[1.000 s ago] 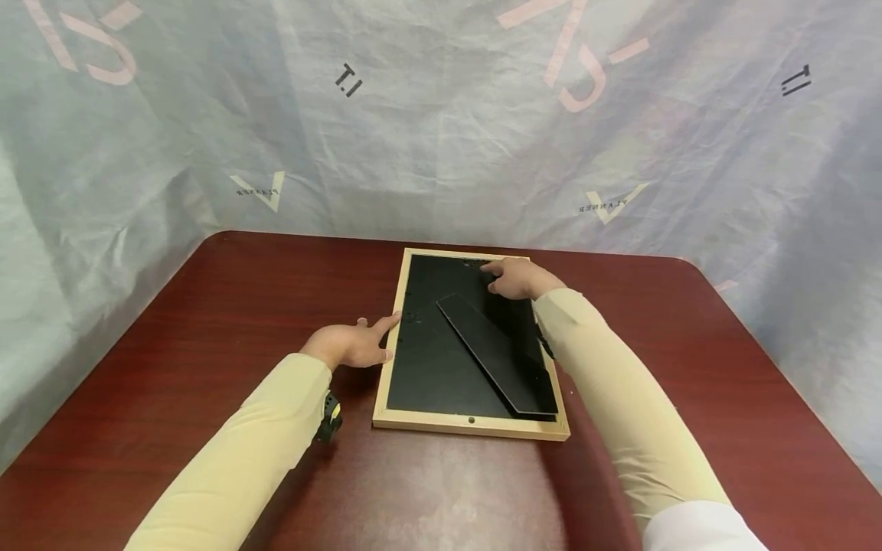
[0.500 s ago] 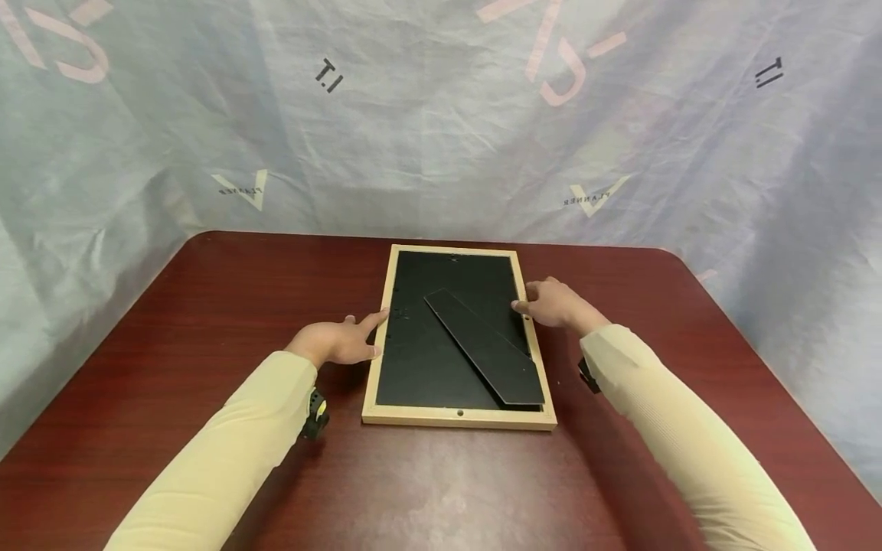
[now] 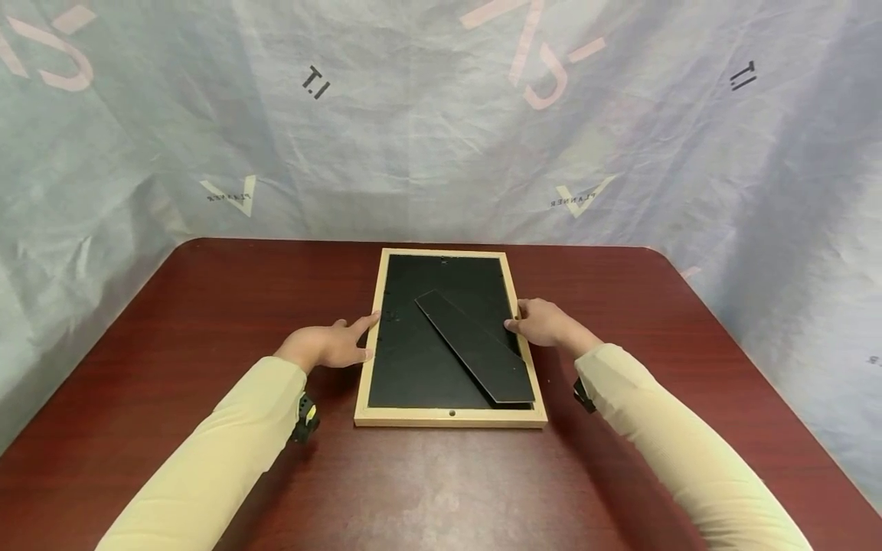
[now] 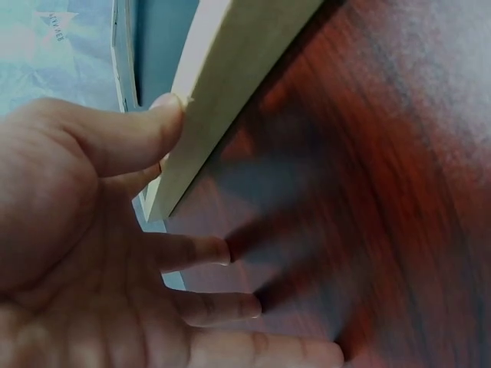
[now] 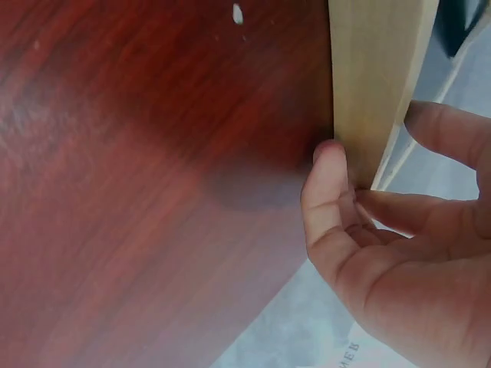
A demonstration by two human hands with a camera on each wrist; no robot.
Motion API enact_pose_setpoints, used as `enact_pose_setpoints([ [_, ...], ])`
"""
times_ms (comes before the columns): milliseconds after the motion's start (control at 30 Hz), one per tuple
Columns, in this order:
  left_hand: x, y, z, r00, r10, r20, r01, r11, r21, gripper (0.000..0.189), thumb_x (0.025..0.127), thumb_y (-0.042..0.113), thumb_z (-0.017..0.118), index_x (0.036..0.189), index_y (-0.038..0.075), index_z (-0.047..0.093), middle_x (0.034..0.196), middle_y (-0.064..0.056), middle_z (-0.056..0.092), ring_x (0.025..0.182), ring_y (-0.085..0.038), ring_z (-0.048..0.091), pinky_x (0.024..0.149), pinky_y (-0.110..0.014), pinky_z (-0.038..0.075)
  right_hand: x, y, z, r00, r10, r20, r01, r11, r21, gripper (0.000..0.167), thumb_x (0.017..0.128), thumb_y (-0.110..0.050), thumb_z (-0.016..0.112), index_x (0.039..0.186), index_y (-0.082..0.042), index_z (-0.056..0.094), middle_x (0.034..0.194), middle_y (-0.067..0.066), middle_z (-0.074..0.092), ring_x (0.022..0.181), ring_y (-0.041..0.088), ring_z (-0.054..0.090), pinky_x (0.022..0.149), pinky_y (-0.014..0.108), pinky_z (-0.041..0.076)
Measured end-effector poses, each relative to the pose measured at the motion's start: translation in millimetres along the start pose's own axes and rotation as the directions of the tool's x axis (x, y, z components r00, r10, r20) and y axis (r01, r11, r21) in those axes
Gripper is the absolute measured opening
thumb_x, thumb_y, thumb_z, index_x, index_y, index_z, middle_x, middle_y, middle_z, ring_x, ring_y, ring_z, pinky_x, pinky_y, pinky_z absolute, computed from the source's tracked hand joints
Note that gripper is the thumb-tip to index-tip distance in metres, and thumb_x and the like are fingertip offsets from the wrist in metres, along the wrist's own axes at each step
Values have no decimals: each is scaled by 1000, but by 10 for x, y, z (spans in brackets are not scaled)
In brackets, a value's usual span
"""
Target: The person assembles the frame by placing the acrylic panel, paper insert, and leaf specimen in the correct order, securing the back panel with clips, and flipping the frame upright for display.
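A picture frame (image 3: 413, 417) of pale wood lies face down on the table, its black backing board (image 3: 413, 375) upward. Slanting across the board is a black easel stand (image 3: 478, 352), its wide end near the lower right corner. My left hand (image 3: 324, 346) rests at the left side, thumb and index fingertip touching the wood. In the left wrist view its other fingers (image 4: 222, 307) stretch straight out over the tabletop. On the right side, my right hand (image 3: 547, 324) grips the frame's edge, thumb on top and fingers (image 5: 326, 192) curled against the outer face.
The dark red wooden table (image 3: 455, 490) has rounded far corners. Behind it and along the sides hangs a pale grey printed sheet (image 3: 413, 115). A small white speck (image 5: 238, 13) lies on the tabletop in the right wrist view.
My right hand has moved from the top of the backing board to the frame's right edge and then slid nearer along it. The left hand has stayed at the left edge.
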State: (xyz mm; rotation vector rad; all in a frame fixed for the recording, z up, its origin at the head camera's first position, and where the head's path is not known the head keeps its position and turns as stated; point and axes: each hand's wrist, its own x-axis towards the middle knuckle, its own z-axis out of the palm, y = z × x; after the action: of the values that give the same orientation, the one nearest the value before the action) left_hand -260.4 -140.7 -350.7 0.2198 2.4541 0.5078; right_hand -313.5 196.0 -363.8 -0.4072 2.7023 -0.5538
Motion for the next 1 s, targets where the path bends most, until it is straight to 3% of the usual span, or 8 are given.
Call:
enact_pose_setpoints([
  [200,-20,-18,3,1000,3,-10,-3,1000,5,73,107,25,51,165,17,8,162,-36,9,150,-51,13,115,-65,22,10,23,34,1000,8,5,-8,1000,29,56,109,-21,50,151,13,34,116,27,64,102,34,66,89,46,51],
  [333,-23,-4,15,999,11,-31,-11,1000,-1,73,107,24,53,165,15,10,161,-37,12,148,-53,20,114,-65,25,2,30,41,998,48,45,-53,991,123,55,109,-21,48,151,12,34,122,29,60,106,36,67,87,43,56],
  [500,-11,5,-11,998,37,-47,-38,999,-6,74,106,25,56,164,13,13,161,-37,13,148,-52,19,114,-65,25,-32,41,24,993,91,81,-107,969,222,61,109,-23,47,154,13,26,151,34,38,132,44,51,89,43,57],
  [733,44,-44,-84,991,57,-120,-62,997,-43,84,100,24,67,163,5,15,163,-31,18,151,-48,16,117,-61,22,-40,34,-11,981,151,122,-184,921,344,68,110,-34,45,156,10,23,154,33,34,138,44,44,88,42,58],
  [900,77,-44,-114,986,-9,-165,-19,985,-169,82,101,20,65,162,-1,14,163,-28,23,143,-44,38,101,-55,48,-55,-38,-23,972,187,141,-226,902,367,85,105,-48,52,157,10,19,156,32,31,141,43,40,85,42,58],
  [1000,92,-6,-109,985,-50,-168,6,967,-254,75,103,19,60,161,-3,16,161,-28,27,139,-43,43,88,-51,56,-65,-83,-29,969,200,146,-240,901,362,94,99,-54,60,156,11,22,155,31,33,140,42,41,84,42,59],
])
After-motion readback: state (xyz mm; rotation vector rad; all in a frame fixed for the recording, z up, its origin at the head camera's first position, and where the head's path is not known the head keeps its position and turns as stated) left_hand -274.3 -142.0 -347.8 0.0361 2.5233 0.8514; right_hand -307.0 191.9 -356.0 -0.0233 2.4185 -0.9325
